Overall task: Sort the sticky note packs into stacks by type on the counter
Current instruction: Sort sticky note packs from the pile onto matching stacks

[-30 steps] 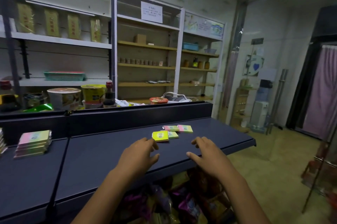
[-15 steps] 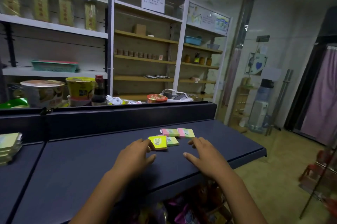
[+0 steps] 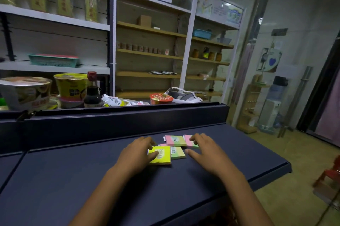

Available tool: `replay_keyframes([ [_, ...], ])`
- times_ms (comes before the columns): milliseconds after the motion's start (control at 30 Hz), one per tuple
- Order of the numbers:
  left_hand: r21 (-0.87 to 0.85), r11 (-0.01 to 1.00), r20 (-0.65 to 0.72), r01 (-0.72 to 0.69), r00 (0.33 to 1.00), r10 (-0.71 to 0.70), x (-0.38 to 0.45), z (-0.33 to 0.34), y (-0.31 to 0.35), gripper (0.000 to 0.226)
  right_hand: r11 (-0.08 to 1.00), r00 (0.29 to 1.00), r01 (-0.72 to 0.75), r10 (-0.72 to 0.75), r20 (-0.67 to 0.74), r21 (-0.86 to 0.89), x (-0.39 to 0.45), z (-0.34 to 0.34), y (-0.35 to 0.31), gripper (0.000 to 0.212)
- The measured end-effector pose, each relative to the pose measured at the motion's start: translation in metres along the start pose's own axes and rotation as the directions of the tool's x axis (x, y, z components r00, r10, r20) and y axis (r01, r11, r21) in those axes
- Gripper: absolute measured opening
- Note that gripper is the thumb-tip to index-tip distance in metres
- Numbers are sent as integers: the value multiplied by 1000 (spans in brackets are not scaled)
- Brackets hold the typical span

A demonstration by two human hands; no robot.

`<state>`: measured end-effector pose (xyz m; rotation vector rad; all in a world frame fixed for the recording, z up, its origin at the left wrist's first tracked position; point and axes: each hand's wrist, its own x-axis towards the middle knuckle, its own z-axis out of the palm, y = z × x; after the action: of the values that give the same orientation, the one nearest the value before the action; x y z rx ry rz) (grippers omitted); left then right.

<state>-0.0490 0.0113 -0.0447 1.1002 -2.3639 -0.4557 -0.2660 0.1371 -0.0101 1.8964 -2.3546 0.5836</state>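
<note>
Several sticky note packs lie close together on the dark blue counter (image 3: 73, 179). A yellow pack (image 3: 162, 155) is nearest me, with a pale green pack (image 3: 178, 153) just right of it. Behind them lie a pink-and-green pack (image 3: 174, 140) and another pink-and-green pack (image 3: 190, 143). My left hand (image 3: 137, 154) rests on the yellow pack's left part, thumb on its top face. My right hand (image 3: 204, 149) reaches over the right pink-and-green pack, its fingers touching that pack and hiding most of it.
A raised dark ledge (image 3: 119, 115) runs along the counter's back. Behind it stand instant noodle cups (image 3: 70, 85), a dark sauce bottle (image 3: 93, 93) and a red-lidded bowl (image 3: 161, 97). The counter's right end (image 3: 287, 165) drops off to the floor.
Both hands moved forward onto the packs. My left hand went from beside the yellow pack to resting on it; my right hand reached the right pink-and-green pack. The view shifted right.
</note>
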Motion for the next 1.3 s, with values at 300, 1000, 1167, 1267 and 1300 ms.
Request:
replay_keyframes([
  [300,-87,996,31,-3,1000,6,12,8,-8,48,997,996,67,-69,51,50,47,20,17,38],
  [1000,-530,848,-109,7,991,-76,12,7,-10,81,978,987,153,-157,21,142,68,39,37,32],
  [1167,-661,744,-282,-99,951,-124,12,2,-4,85,973,985,154,-165,49,172,74,42,37,33],
  [1267,-698,704,-325,-129,934,-151,11,0,-1,84,968,983,154,-171,69,200,79,42,38,32],
  [1300,-701,700,-337,-137,928,-156,11,-1,0,85,967,982,151,-170,79,207,81,42,38,33],
])
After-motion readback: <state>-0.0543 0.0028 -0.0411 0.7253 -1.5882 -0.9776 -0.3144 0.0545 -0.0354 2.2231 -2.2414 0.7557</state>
